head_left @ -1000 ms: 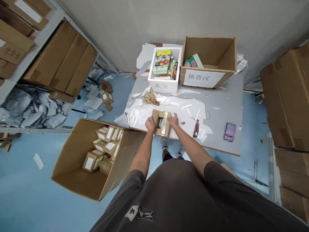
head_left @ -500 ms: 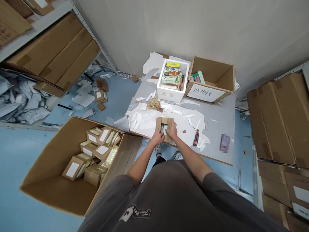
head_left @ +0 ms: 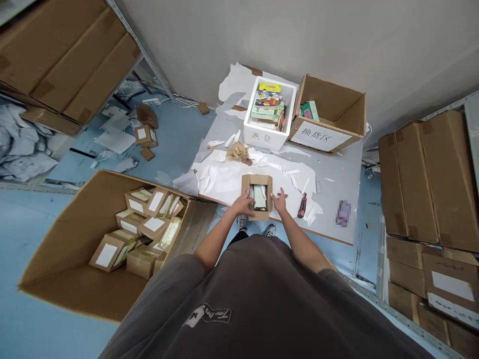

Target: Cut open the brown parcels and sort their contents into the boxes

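Note:
A small cardboard box stands at the near edge of the table with its flaps folded outward. Pale green and white packs are visible inside it. My left hand touches the box's left flap, its fingers stretched out and not wrapped round anything. Just off the right side, my right hand is open, thumb and fingers apart, holding nothing. A red and black utility knife with its blade out lies on the table right of that hand.
White paper scraps and crumpled brown paper litter the table. Behind stand a white foam box of small packs and a labelled carton. At left, a large carton holds several taped parcels. Shelves with cartons flank both sides.
The small box's flaps have swung outward, showing more of the packs inside. My right hand has let go and moved right; my left hand has shifted slightly left. The view has tilted a little.

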Demonstrator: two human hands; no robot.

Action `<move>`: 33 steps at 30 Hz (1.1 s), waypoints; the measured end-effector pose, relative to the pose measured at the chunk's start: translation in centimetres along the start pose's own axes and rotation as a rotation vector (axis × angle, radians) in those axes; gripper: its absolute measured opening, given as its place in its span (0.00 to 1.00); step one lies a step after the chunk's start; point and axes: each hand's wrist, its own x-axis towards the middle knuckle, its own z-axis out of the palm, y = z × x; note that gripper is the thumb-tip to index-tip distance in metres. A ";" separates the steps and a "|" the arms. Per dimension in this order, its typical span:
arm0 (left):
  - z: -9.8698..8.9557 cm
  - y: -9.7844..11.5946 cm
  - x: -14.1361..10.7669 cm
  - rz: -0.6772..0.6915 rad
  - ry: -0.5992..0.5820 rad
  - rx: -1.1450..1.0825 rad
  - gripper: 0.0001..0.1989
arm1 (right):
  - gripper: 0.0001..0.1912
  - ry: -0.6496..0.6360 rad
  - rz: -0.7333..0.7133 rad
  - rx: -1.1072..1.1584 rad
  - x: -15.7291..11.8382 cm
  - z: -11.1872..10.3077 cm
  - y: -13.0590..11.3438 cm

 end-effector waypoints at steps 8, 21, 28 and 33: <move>2.7 2.7 -0.6 -0.053 0.128 0.120 0.09 | 0.27 -0.091 -0.484 -0.384 -0.6 -1.5 -3.7; 3.6 2.6 -0.3 -0.041 0.158 0.116 0.05 | 0.35 -0.219 -0.397 -0.554 0.4 -1.9 -6.6; 4.5 2.0 0.7 0.011 0.185 0.104 0.07 | 0.38 -0.189 -0.375 -0.627 0.4 -2.5 -5.4; 4.5 1.7 1.0 0.033 0.152 0.111 0.09 | 0.45 -0.183 -0.321 -0.658 3.8 -2.6 -7.6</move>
